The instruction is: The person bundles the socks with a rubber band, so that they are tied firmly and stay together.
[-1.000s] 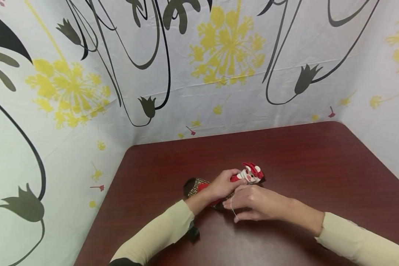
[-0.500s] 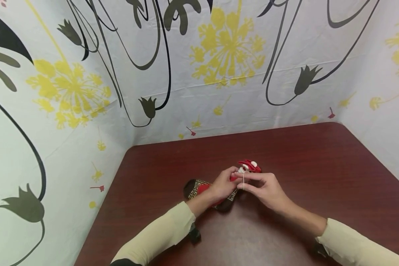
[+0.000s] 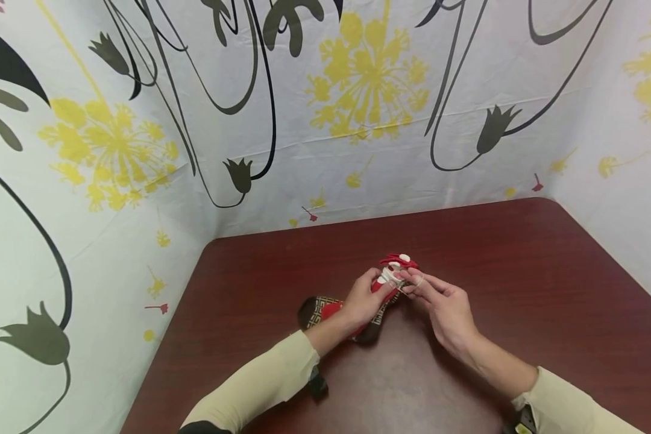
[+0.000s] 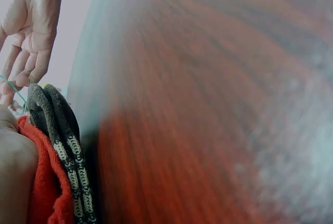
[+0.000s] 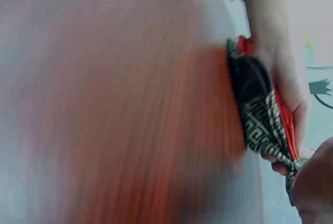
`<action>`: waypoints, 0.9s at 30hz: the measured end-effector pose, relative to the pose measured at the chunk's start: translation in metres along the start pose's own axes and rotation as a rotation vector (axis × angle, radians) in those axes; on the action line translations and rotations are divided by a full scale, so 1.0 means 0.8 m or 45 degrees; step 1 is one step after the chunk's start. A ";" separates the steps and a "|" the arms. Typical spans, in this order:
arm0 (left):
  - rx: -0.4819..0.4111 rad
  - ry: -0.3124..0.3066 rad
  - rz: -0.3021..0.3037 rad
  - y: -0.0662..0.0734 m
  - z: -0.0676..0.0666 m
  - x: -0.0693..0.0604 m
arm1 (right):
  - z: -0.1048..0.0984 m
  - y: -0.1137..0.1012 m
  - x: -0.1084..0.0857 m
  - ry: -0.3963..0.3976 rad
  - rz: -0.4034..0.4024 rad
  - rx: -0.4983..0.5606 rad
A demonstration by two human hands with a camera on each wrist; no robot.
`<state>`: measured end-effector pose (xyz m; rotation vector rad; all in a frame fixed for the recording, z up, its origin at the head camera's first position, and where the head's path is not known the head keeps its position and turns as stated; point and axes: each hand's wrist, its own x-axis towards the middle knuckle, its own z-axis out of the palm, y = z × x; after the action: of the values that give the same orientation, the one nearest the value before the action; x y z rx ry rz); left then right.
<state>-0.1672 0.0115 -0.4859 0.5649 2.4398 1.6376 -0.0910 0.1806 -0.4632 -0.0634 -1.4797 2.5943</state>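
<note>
My left hand [image 3: 364,301] grips a pair of socks [image 3: 370,333], red and dark with a pale key pattern, around their bunched middle. A red-and-white Santa face [image 3: 395,270] shows at the far end. There, my right hand [image 3: 449,310] pinches a thin, pale elastic band [image 3: 419,279] with its fingertips close to the left thumb. From the left wrist view, the folded socks [image 4: 67,167] hang beside the left hand [image 4: 15,174], and the band looks like a taut greenish line. The right wrist view shows the socks narrowed [image 5: 294,166] near the right hand [image 5: 318,187].
A dark reddish-brown table [image 3: 282,259] lies beneath the hands. White cloth [image 3: 304,150] with printed flowers hangs behind and at the sides. Dark wrist gear [image 3: 317,384] sits under the left sleeve, and more [image 3: 523,419] under the right.
My right hand has risen from beside the socks to their Santa end, bringing the elastic band there. My left hand keeps its grip, and the Santa end has tilted up slightly leftward.
</note>
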 end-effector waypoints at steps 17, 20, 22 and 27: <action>-0.386 0.010 0.047 -0.010 0.007 -0.004 | -0.002 0.002 -0.001 0.231 0.340 0.201; -0.396 -0.009 0.084 -0.010 0.005 -0.005 | -0.001 0.001 0.002 0.218 0.371 0.163; -0.389 -0.016 0.097 -0.010 0.004 -0.005 | -0.001 -0.002 0.004 0.195 0.387 0.140; -0.382 -0.026 0.137 -0.010 0.002 -0.005 | -0.001 -0.007 0.008 0.156 0.419 0.102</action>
<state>-0.1648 0.0085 -0.4945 0.6687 2.1236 1.9804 -0.0967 0.1850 -0.4582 -0.4864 -1.4239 2.8375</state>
